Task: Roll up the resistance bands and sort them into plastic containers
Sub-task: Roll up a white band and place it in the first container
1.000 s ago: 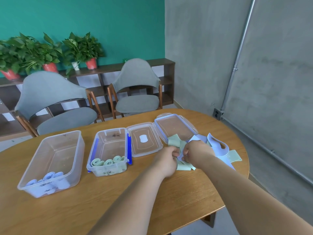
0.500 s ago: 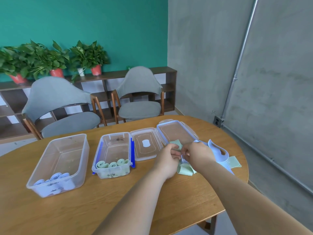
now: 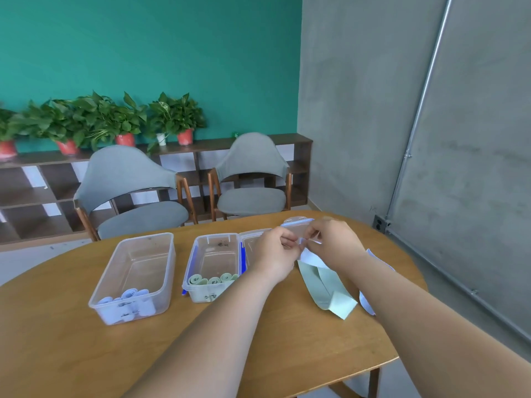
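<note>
Above the wooden table [image 3: 86, 354], we have lifted our left hand [image 3: 275, 251] and right hand [image 3: 333, 244] from the green band [image 3: 327, 291], both pinching the end of a pale blue resistance band [image 3: 309, 257]; rolling can start.

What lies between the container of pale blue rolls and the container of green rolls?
Nothing but a bare strip of the wooden table: the blue-roll container and the green-roll container stand apart, as the head view shows.

Bright even daylight, soft faint shadows, wide-angle bending at edges, slight overall softness, no glare
</note>
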The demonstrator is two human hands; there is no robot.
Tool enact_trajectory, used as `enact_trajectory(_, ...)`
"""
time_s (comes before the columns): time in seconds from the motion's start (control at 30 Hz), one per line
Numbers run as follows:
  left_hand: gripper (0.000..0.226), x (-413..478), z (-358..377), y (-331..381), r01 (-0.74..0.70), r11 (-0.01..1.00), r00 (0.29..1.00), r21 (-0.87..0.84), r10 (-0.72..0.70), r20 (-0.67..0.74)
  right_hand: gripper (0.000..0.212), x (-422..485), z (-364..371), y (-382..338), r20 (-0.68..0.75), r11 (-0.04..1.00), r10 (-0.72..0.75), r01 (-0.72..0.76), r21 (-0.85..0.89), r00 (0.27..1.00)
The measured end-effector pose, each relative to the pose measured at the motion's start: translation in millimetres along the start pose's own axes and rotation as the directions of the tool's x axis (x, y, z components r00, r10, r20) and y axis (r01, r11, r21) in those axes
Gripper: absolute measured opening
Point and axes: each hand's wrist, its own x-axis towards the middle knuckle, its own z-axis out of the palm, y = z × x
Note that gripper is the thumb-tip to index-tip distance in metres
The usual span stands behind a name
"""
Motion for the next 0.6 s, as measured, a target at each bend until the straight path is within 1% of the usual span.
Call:
enact_trajectory(0.1,0.015,-5.6,-20.0,3.9,-0.040,0.996,0.999,0.080,0.043,-0.026,0.005,0.0,-9.5,-16.1,0.010,0.996,-0.004,0.003,0.086,1.000)
enact_trajectory(0.17,0.014,-11.4,-31.6,5.7,-0.060,0.994,0.997,0.090,0.065,-0.052,0.004,-2.1,-14.8,-27.7,0.020,0.992,-0.021,0.018,0.128,1.000)
enact_trajectory(0.23,0.014,-17.4,-42.9,7.5,-0.071,0.994,0.993,0.087,0.078,-0.083,0.006,-4.3,-19.1,-39.9,0.002,0.989,-0.049,0.048,0.141,0.999)
enact_trajectory(0.3,0.011,-22.9,-54.7,8.4,-0.078,0.993,0.989,0.087,0.088,-0.116,0.011,-5.7,-22.9,-53.0,-0.019,0.979,-0.064,0.066,0.194,0.998)
enact_trajectory(0.37,0.006,-29.4,-67.5,8.5,-0.090,0.994,0.983,0.069,0.100,-0.151,0.016,-6.0,-26.3,-67.8,-0.006,0.964,-0.081,0.080,0.253,0.997)
enact_trajectory(0.43,0.007,-35.7,-81.7,7.4,-0.105,0.994,0.973,0.036,0.110,-0.202,0.018,-5.6,-26.7,-82.9,0.004,0.949,-0.106,0.100,0.299,0.994)
enact_trajectory(0.6,0.007,-54.3,-125.7,4.3,-0.149,0.986,0.942,-0.075,0.119,-0.315,0.015,-10.0,-20.1,-122.4,0.010,0.882,-0.174,0.152,0.445,0.985)
